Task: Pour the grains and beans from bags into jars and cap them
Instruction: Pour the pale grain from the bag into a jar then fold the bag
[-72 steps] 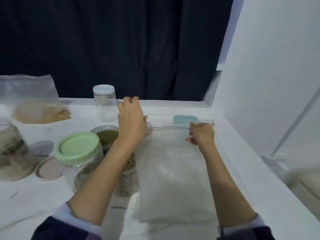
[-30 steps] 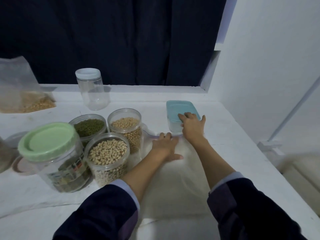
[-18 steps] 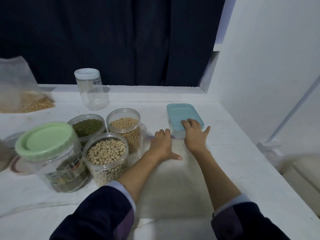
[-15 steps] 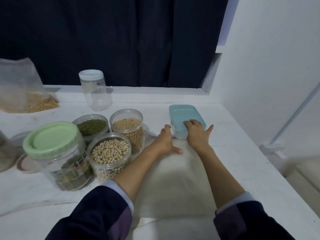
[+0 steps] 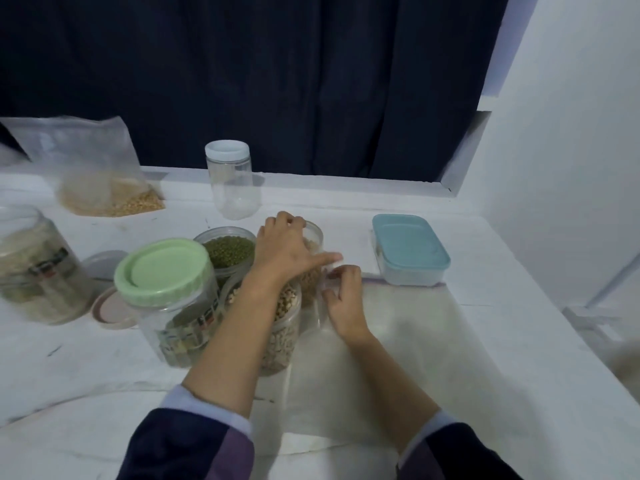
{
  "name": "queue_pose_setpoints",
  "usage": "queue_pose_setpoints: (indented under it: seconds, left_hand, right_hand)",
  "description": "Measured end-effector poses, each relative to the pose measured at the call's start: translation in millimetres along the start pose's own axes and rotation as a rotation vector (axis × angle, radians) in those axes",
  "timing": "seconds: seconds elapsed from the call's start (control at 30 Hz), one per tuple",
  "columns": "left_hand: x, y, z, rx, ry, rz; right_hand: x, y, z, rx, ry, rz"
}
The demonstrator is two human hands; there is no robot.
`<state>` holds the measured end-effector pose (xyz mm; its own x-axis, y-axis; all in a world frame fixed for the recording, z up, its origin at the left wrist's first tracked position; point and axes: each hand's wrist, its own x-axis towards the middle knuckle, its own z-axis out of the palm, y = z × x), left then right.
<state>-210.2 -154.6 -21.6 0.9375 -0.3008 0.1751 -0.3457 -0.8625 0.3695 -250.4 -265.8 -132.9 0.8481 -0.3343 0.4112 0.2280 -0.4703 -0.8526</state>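
Observation:
An empty clear zip bag (image 5: 408,341) lies flat on the white table (image 5: 502,341). My right hand (image 5: 343,301) pinches the bag's zip edge at its far left corner. My left hand (image 5: 285,249) hangs over the open jars, fingers resting at the rim of the tan grain jar (image 5: 313,237) and thumb stretched right to the same bag corner. Beside it stand an open jar of green beans (image 5: 227,251), an open jar of white beans (image 5: 282,336) partly hidden by my left forearm, and a green-lidded jar (image 5: 162,271).
An empty white-lidded jar (image 5: 232,178) stands at the back. A blue-lidded box (image 5: 408,249) sits just beyond the bag. A bag of grain (image 5: 104,192), another jar (image 5: 34,268) and a pink lid (image 5: 110,308) are on the left. A wall closes the right side.
Both hands left the blue-lidded box and the bag's middle and moved left to the bag's far left corner. My left hand now hangs over the jars; my right hand pinches the zip edge.

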Motion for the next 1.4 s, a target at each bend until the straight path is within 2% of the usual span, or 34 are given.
queue_pose_setpoints:
  seconds: [0.17, 0.27, 0.4, 0.53, 0.63, 0.7, 0.77, 1.0, 1.17, 1.3, 1.4]
  left_hand:
    - [6.8, -4.9, 5.5, 0.151, -0.120, -0.075]
    - [7.6, -3.4, 5.8, 0.140, 0.011, -0.094]
    - [3.7, -1.8, -0.2, -0.075, 0.202, -0.069]
    - [-0.2, 0.8, -5.1, -0.184, 0.440, -0.028]
    - [-0.3, 0.1, -6.5, -0.215, 0.487, 0.009]
    - [-0.1, 0.6, -4.4, -0.204, 0.449, 0.018]
    - [1.0, 1.6, -1.5, -0.175, 0.385, 0.016]
    - [5.5, 0.8, 8.3, 0.021, 0.158, -0.032]
    - [6.0, 2.7, 6.8, 0.220, 0.024, -0.036]
    - [4.5, 9.6, -5.5, 0.184, -0.084, -0.116]
    - [-2.5, 17.0, -24.6, 0.058, -0.104, -0.137]
  right_hand:
    - [1.4, 1.4, 0.5, 0.000, 0.030, -0.001]
    - [1.1, 1.1, -0.8, -0.023, 0.031, 0.017]
    - [1.9, 7.8, 2.4, -0.129, -0.042, 0.012]
    - [6.2, 15.5, 2.5, -0.203, -0.080, 0.030]
    - [7.1, 17.9, 6.1, -0.385, -0.201, 0.019]
    - [7.7, 17.4, 8.2, -0.513, -0.280, 0.036]
    - [7.9, 15.8, 7.8, -0.537, -0.278, 0.052]
    - [4.2, 2.0, 0.6, -0.263, -0.214, 0.203]
    - [13.7, -8.8, 0.8, -0.358, -0.195, 0.287]
    - [34.4, -33.3, -6.2, -0.450, -0.315, 0.349]
    - [51.3, -62.6, -16.8, -0.413, -0.280, 0.413]
